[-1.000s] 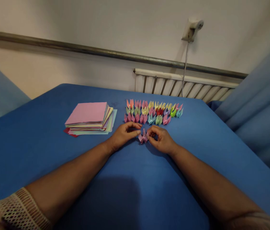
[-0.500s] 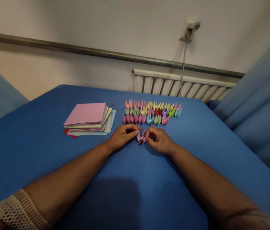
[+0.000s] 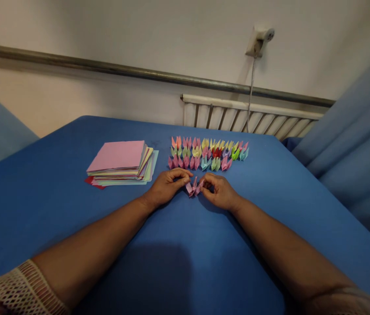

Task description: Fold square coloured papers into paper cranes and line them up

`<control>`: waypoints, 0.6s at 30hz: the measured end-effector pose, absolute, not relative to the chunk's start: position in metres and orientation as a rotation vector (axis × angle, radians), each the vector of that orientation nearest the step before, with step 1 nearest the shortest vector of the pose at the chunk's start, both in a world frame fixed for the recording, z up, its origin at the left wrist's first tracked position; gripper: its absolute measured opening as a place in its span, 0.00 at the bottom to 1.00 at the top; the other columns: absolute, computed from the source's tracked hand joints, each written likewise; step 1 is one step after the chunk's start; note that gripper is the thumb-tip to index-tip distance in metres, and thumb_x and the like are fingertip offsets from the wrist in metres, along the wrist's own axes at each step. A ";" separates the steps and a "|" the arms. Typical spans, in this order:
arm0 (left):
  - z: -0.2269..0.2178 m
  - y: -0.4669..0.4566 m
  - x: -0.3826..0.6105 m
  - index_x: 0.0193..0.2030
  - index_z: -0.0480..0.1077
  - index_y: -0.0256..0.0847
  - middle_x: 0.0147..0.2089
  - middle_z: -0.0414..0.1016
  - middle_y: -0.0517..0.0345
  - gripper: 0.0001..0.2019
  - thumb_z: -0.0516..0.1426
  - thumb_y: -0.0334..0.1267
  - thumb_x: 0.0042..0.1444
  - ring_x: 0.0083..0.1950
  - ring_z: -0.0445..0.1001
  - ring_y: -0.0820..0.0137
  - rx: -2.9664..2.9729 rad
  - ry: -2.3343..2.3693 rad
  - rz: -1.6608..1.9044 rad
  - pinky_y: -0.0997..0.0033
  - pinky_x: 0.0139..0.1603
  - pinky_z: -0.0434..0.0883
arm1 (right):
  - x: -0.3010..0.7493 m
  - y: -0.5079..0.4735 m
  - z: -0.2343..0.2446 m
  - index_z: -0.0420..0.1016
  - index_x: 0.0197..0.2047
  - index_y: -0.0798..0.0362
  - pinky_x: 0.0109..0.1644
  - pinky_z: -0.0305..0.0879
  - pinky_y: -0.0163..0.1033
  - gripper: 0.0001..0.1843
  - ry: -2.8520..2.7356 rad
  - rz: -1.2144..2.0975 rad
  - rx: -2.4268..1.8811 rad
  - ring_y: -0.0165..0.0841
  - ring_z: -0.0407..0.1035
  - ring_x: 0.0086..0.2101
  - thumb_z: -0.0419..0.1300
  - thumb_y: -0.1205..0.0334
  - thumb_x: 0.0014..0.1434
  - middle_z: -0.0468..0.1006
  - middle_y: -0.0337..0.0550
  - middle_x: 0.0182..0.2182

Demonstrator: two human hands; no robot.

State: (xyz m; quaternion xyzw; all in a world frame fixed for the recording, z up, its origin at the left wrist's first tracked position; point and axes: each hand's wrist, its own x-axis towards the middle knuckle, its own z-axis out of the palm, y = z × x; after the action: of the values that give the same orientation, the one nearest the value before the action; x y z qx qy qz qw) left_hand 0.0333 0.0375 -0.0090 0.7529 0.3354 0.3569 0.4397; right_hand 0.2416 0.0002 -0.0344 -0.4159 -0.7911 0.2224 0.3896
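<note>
A pink origami crane [image 3: 194, 188] is held between my two hands, low over the blue table. My left hand [image 3: 168, 186] pinches its left wing between thumb and fingers. On the other side, my right hand [image 3: 219, 190] grips the right wing the same way. The crane's wings spread apart, with a thin point standing up in the middle. Just beyond my hands, folded paper cranes [image 3: 206, 162] in pink, yellow, green, red and blue stand in three rows.
To the left lies a stack of coloured paper sheets [image 3: 117, 155], pink on top. The blue table [image 3: 185, 253] reaches toward a wall with a pipe [image 3: 122, 69], a radiator [image 3: 224, 118] and a socket [image 3: 256, 41]. Blue curtains [image 3: 362, 131] hang at the right.
The crane's wings are pulled slightly and its body has turned a little to the left between my fingers. Both hands stay nearly in place.
</note>
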 end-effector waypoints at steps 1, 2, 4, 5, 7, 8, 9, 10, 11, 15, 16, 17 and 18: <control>-0.009 0.037 0.033 0.27 0.73 0.38 0.43 0.76 0.52 0.13 0.57 0.45 0.56 0.46 0.73 0.66 1.871 0.832 0.877 0.62 0.55 0.66 | 0.242 0.000 -0.035 0.70 0.33 0.52 0.35 0.63 0.34 0.06 -2.010 0.568 -1.056 0.29 0.66 0.29 0.57 0.72 0.52 0.72 0.38 0.29; -0.008 0.036 0.034 0.27 0.73 0.38 0.43 0.76 0.52 0.14 0.57 0.45 0.57 0.47 0.73 0.65 1.873 0.830 0.861 0.62 0.55 0.66 | 0.242 0.000 -0.035 0.70 0.33 0.52 0.35 0.63 0.34 0.06 -2.009 0.569 -1.054 0.29 0.66 0.29 0.57 0.72 0.52 0.72 0.38 0.29; -0.007 0.035 0.034 0.30 0.74 0.38 0.44 0.76 0.52 0.15 0.55 0.47 0.58 0.48 0.73 0.65 1.880 0.828 0.834 0.63 0.55 0.66 | 0.241 -0.001 -0.035 0.70 0.33 0.53 0.35 0.63 0.35 0.06 -2.008 0.567 -1.047 0.29 0.66 0.29 0.57 0.72 0.52 0.72 0.39 0.29; -0.007 0.035 0.034 0.31 0.74 0.38 0.44 0.76 0.51 0.15 0.54 0.47 0.59 0.48 0.73 0.65 1.878 0.836 0.833 0.64 0.55 0.66 | 0.240 -0.001 -0.034 0.70 0.33 0.53 0.35 0.63 0.35 0.06 -2.008 0.565 -1.045 0.29 0.66 0.29 0.57 0.72 0.52 0.72 0.39 0.29; -0.007 0.035 0.035 0.35 0.75 0.38 0.44 0.77 0.52 0.16 0.54 0.49 0.59 0.49 0.73 0.64 1.864 0.883 0.858 0.64 0.55 0.66 | 0.238 -0.002 -0.034 0.70 0.33 0.53 0.35 0.63 0.34 0.06 -2.001 0.568 -1.043 0.29 0.66 0.29 0.57 0.72 0.52 0.72 0.39 0.29; -0.007 0.036 0.035 0.36 0.74 0.38 0.44 0.77 0.52 0.16 0.54 0.50 0.58 0.48 0.73 0.64 1.853 0.920 0.875 0.64 0.54 0.67 | 0.237 -0.002 -0.034 0.70 0.33 0.53 0.35 0.62 0.34 0.06 -1.988 0.576 -1.044 0.28 0.66 0.29 0.57 0.72 0.52 0.72 0.38 0.29; -0.008 0.036 0.035 0.37 0.74 0.38 0.43 0.77 0.52 0.17 0.54 0.51 0.58 0.47 0.74 0.63 1.841 0.962 0.888 0.63 0.53 0.67 | 0.236 -0.003 -0.034 0.70 0.32 0.53 0.34 0.62 0.33 0.05 -1.965 0.592 -1.049 0.28 0.65 0.28 0.57 0.71 0.52 0.71 0.38 0.28; -0.008 0.037 0.035 0.37 0.74 0.38 0.42 0.78 0.53 0.17 0.54 0.51 0.57 0.45 0.74 0.64 1.839 1.006 0.882 0.63 0.51 0.68 | 0.237 -0.003 -0.035 0.70 0.32 0.53 0.33 0.62 0.33 0.04 -1.930 0.614 -1.061 0.27 0.65 0.27 0.57 0.71 0.53 0.71 0.37 0.28; -0.009 0.038 0.035 0.37 0.74 0.37 0.40 0.78 0.53 0.18 0.55 0.52 0.56 0.44 0.74 0.64 1.842 1.035 0.866 0.63 0.50 0.69 | 0.239 -0.004 -0.035 0.70 0.32 0.53 0.33 0.62 0.33 0.03 -1.886 0.637 -1.082 0.27 0.65 0.27 0.57 0.70 0.54 0.70 0.37 0.27; -0.011 0.038 0.037 0.33 0.73 0.37 0.36 0.77 0.54 0.17 0.55 0.51 0.54 0.39 0.73 0.65 1.876 1.032 0.779 0.66 0.43 0.69 | 0.269 -0.007 -0.039 0.69 0.35 0.52 0.34 0.63 0.33 0.03 -1.686 0.759 -1.186 0.28 0.67 0.28 0.58 0.63 0.55 0.72 0.37 0.28; -0.012 0.038 0.037 0.33 0.73 0.37 0.34 0.77 0.55 0.17 0.55 0.51 0.54 0.37 0.73 0.66 1.892 1.032 0.752 0.67 0.41 0.69 | 0.282 -0.007 -0.040 0.69 0.34 0.52 0.35 0.63 0.34 0.04 -1.623 0.772 -1.203 0.29 0.67 0.29 0.57 0.61 0.55 0.72 0.37 0.28; -0.012 0.038 0.038 0.33 0.73 0.37 0.33 0.76 0.56 0.17 0.55 0.51 0.54 0.36 0.72 0.66 1.908 1.036 0.729 0.68 0.39 0.69 | 0.296 -0.005 -0.041 0.69 0.34 0.52 0.35 0.63 0.34 0.06 -1.543 0.764 -1.232 0.29 0.67 0.29 0.58 0.59 0.55 0.73 0.37 0.28; -0.013 0.038 0.038 0.33 0.73 0.38 0.32 0.76 0.57 0.17 0.54 0.51 0.54 0.35 0.72 0.67 1.924 1.040 0.711 0.68 0.38 0.69 | 0.311 -0.003 -0.043 0.69 0.33 0.52 0.35 0.63 0.34 0.07 -1.455 0.744 -1.272 0.29 0.67 0.28 0.59 0.57 0.53 0.72 0.37 0.27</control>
State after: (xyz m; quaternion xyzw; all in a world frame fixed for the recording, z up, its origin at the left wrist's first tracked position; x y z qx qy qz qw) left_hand 0.0377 0.0384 -0.0131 0.7635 0.4126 0.2823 0.4087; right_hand 0.3115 -0.0033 -0.0425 -0.5285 -0.6042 0.3088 0.5102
